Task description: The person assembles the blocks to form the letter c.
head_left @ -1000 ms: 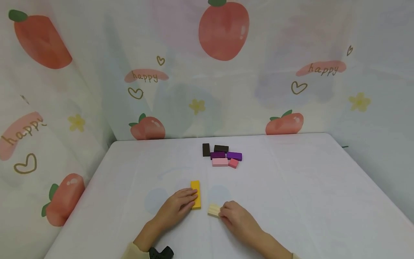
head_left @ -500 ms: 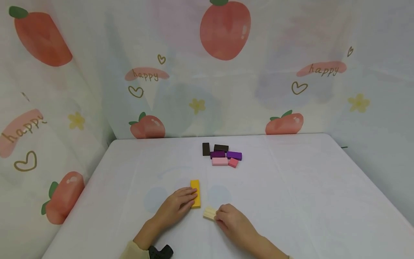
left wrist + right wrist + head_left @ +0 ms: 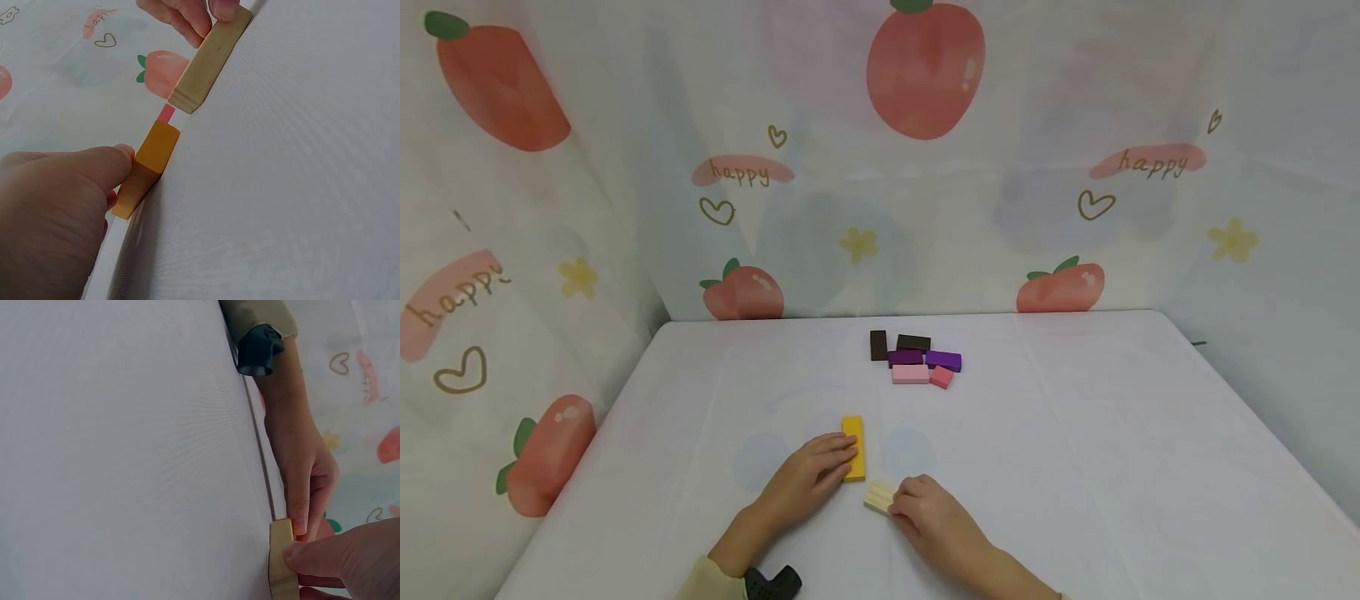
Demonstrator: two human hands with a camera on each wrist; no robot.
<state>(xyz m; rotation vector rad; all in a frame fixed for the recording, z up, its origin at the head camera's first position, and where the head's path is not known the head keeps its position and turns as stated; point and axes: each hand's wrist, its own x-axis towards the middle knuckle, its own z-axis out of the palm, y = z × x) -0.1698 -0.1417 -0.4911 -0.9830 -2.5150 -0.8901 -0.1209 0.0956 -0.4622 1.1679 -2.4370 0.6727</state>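
A yellow block (image 3: pixel 852 426) lies lengthwise on the white table. My left hand (image 3: pixel 805 479) holds it from the left, fingers over its top and thumb against its near part. To the right, my right hand (image 3: pixel 936 517) pinches the right end of a pale wooden block (image 3: pixel 877 497) with lines along its top. This block lies just below and right of the yellow one, with a small gap between them in the head view. In the left wrist view, the yellow block (image 3: pixel 158 147) shows its near end, and the pale block (image 3: pixel 209 62) is beyond it.
Farther back on the white table (image 3: pixel 1075 417) sits a group of blocks: two dark brown blocks (image 3: pixel 878 346), a dark purple block (image 3: pixel 906 357), a violet block (image 3: pixel 943 360), a pink block (image 3: pixel 911 375) and a smaller red-pink block (image 3: pixel 942 377). A patterned cloth (image 3: pixel 925 208) hangs behind.
My right hand has drawn the pale wooden block left and slightly nearer to me, closer to the yellow block's near end. The left hand and the yellow block have stayed in place.
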